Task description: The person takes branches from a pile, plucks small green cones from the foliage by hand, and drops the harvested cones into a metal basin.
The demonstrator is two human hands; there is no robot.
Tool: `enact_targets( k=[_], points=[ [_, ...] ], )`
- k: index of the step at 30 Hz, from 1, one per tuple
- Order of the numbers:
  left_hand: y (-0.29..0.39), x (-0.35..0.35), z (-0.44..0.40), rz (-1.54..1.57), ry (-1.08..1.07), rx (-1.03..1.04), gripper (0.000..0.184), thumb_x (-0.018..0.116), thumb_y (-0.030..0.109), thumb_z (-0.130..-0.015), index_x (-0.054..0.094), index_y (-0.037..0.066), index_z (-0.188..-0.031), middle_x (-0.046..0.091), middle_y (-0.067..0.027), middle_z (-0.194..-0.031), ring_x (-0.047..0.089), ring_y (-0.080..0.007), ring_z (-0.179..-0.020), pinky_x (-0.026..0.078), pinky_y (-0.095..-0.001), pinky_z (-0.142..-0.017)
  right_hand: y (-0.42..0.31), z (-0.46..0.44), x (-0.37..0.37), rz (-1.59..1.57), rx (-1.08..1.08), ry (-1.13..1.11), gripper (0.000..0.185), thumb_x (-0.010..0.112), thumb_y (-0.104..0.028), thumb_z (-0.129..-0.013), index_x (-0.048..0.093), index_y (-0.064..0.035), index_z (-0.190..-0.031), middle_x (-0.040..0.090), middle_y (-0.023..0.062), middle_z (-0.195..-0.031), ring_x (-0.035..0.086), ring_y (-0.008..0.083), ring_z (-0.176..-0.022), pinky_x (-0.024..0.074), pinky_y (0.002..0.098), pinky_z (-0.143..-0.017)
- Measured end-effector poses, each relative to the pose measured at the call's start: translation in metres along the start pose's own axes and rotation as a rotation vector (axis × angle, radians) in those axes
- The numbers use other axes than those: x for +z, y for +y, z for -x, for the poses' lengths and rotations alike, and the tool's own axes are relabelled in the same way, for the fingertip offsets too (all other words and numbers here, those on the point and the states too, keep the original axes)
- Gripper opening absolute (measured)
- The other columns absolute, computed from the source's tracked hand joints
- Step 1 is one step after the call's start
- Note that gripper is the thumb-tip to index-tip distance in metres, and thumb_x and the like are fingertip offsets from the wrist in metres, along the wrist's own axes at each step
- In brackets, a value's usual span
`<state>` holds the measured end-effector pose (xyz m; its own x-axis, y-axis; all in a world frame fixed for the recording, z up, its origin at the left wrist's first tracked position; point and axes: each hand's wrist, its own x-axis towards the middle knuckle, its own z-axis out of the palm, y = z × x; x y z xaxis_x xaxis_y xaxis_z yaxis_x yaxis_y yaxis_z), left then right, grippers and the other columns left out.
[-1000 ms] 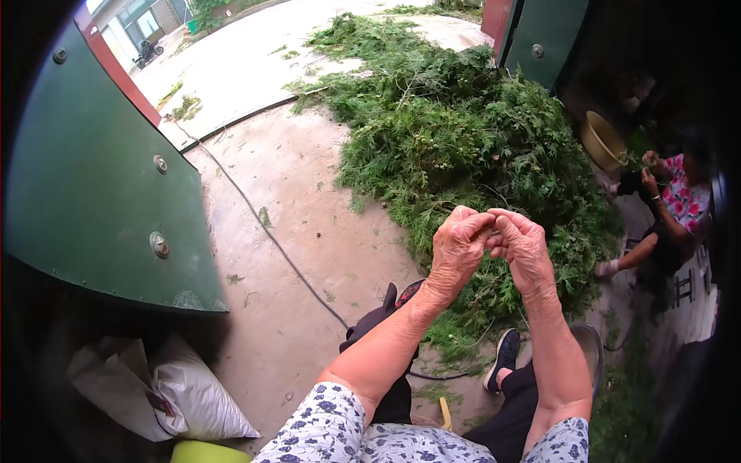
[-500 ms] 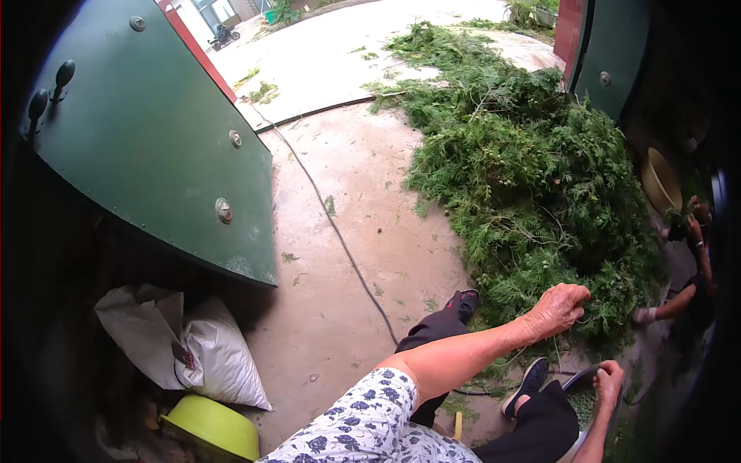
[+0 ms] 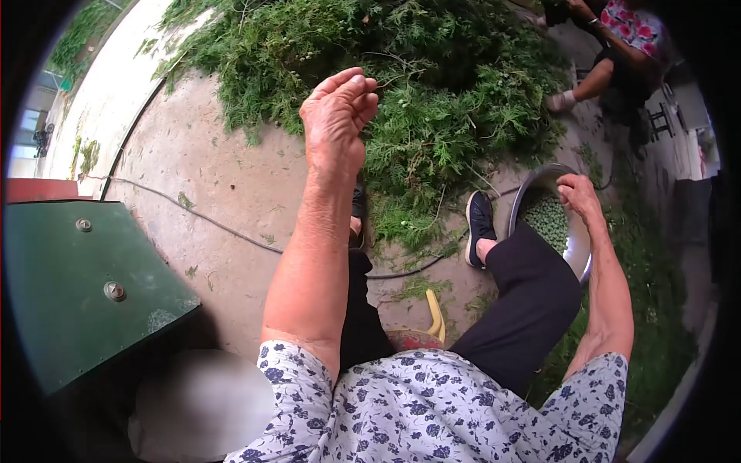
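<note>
Concrete floor [image 3: 201, 154], strewn with loose green sprigs, carries a large branch pile [image 3: 463, 123], taken as landmark for all positions. Left of the pile, a dark cable [image 3: 224, 225] crosses the floor, and farther left stands a green metal door [image 3: 77, 285] with round studs. Metal bowl [image 3: 577, 239]: on the floor near the pile's right-hand, wearer-side edge, tilted in view, holding many small green pieces [image 3: 546, 224]. Left hand [image 3: 337, 116]: raised at the pile's left edge as seen, back of hand up, fingers half curled and thumb close to them; no object visible, though cannot tell whether something small is pinched. Right hand [image 3: 579, 197]: right of the pile's near end, over the bowl's upper right part, fingers bent inward; contents and contact with the rim cannot be told. Dark shoe [image 3: 480, 224]: just beside the pile's near edge, between it and the bowl. Yellow curved handle [image 3: 434, 309]: wearer's side of the pile. Second person [image 3: 629, 38], pink floral top: seated beyond the pile's right edge.
</note>
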<state>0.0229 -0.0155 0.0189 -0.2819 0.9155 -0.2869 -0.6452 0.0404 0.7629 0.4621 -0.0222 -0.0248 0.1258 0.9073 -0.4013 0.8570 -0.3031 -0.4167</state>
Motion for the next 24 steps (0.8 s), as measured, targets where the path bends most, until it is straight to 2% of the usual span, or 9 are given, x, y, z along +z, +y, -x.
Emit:
enact_targets(
  k=[6, 9, 11, 15, 16, 21, 22, 23, 24],
  points=[
    [0.003, 0.005, -0.001, 0.045, 0.020, -0.015, 0.021, 0.056, 0.004, -0.085, 0.053, -0.004, -0.105, 0.062, -0.0109, -0.085, 0.060, -0.0141, -0.067, 0.054, -0.0258, -0.063, -0.073, -0.051, 0.071, -0.181, -0.112, -0.149, 0.024, 0.054, -0.014, -0.081, 0.060, -0.0003, -0.099, 0.062, 0.0053, -0.083, 0.059, 0.0107, -0.063, 0.0462, 0.0238, -0.050],
    [0.002, 0.006, -0.003, 0.060, 0.005, -0.022, 0.022, 0.057, 0.004, -0.085, 0.053, -0.004, -0.105, 0.061, -0.0103, -0.086, 0.060, -0.0139, -0.069, 0.054, -0.0254, -0.064, -0.082, -0.065, 0.129, -0.547, -0.039, -0.161, 0.023, 0.053, -0.016, -0.084, 0.059, -0.0002, -0.100, 0.061, 0.0067, -0.080, 0.061, 0.0121, -0.065, 0.0491, 0.0225, -0.053],
    [0.002, 0.006, -0.003, 0.081, -0.017, -0.045, 0.023, 0.058, 0.005, -0.085, 0.053, -0.004, -0.106, 0.061, -0.0099, -0.086, 0.060, -0.0138, -0.069, 0.053, -0.0254, -0.064, -0.081, -0.078, 0.173, -0.677, -0.009, -0.201, 0.021, 0.051, -0.009, -0.083, 0.061, -0.0003, -0.099, 0.062, 0.0072, -0.079, 0.061, 0.0127, -0.060, 0.0492, 0.0241, -0.048],
    [0.000, 0.004, -0.005, 0.082, -0.006, -0.098, 0.025, 0.059, 0.006, -0.084, 0.053, -0.004, -0.106, 0.061, -0.0089, -0.086, 0.059, -0.0128, -0.068, 0.052, -0.0259, -0.065, -0.107, -0.094, 0.224, -0.616, -0.002, -0.283, 0.039, 0.048, -0.009, -0.085, 0.047, 0.0023, -0.122, 0.058, 0.0167, -0.109, 0.062, 0.0158, -0.066, 0.0495, 0.0254, -0.052],
    [0.001, 0.004, -0.006, 0.083, -0.001, -0.115, 0.025, 0.059, 0.007, -0.085, 0.054, -0.003, -0.107, 0.061, -0.0078, -0.086, 0.058, -0.0118, -0.068, 0.052, -0.0259, -0.065, -0.113, -0.099, 0.234, -0.618, -0.001, -0.293, 0.039, 0.048, -0.009, -0.085, 0.047, 0.0023, -0.122, 0.058, 0.0167, -0.109, 0.062, 0.0158, -0.066, 0.0495, 0.0254, -0.052],
    [0.001, 0.005, -0.005, 0.072, 0.017, -0.124, 0.024, 0.058, 0.008, -0.085, 0.054, -0.002, -0.106, 0.061, -0.0063, -0.086, 0.058, -0.0109, -0.068, 0.052, -0.0258, -0.066, -0.136, -0.110, 0.274, -0.740, 0.000, -0.269, 0.059, 0.050, -0.011, -0.084, 0.025, -0.0045, -0.137, 0.036, 0.0229, -0.135, 0.061, 0.0159, -0.065, 0.0495, 0.0254, -0.051],
    [0.001, 0.005, -0.005, 0.078, 0.001, -0.130, 0.024, 0.058, 0.008, -0.085, 0.055, -0.002, -0.106, 0.061, -0.0064, -0.086, 0.058, -0.0109, -0.068, 0.052, -0.0258, -0.066, -0.138, -0.108, 0.285, -0.756, 0.013, -0.165, 0.049, 0.054, -0.012, -0.083, 0.041, -0.0031, -0.129, 0.052, 0.0198, -0.119, 0.061, 0.0147, -0.062, 0.0493, 0.0252, -0.049],
    [0.001, 0.005, -0.005, 0.086, -0.016, -0.135, 0.023, 0.058, 0.008, -0.085, 0.055, -0.002, -0.106, 0.061, -0.0066, -0.086, 0.058, -0.0109, -0.068, 0.052, -0.0257, -0.066, -0.133, -0.111, 0.295, -0.757, 0.015, -0.171, 0.049, 0.054, -0.012, -0.083, 0.041, -0.0031, -0.129, 0.052, 0.0198, -0.119, 0.061, 0.0147, -0.062, 0.0493, 0.0252, -0.049],
    [0.001, 0.005, -0.005, 0.072, -0.011, -0.139, 0.023, 0.058, 0.008, -0.085, 0.055, -0.002, -0.106, 0.062, -0.0069, -0.086, 0.058, -0.0109, -0.068, 0.051, -0.0257, -0.066, -0.129, -0.114, 0.298, -0.666, 0.025, -0.238, 0.041, 0.056, -0.013, -0.082, 0.048, -0.0018, -0.120, 0.057, 0.0164, -0.107, 0.060, 0.0141, -0.060, 0.0492, 0.0251, -0.048]
  ],
)
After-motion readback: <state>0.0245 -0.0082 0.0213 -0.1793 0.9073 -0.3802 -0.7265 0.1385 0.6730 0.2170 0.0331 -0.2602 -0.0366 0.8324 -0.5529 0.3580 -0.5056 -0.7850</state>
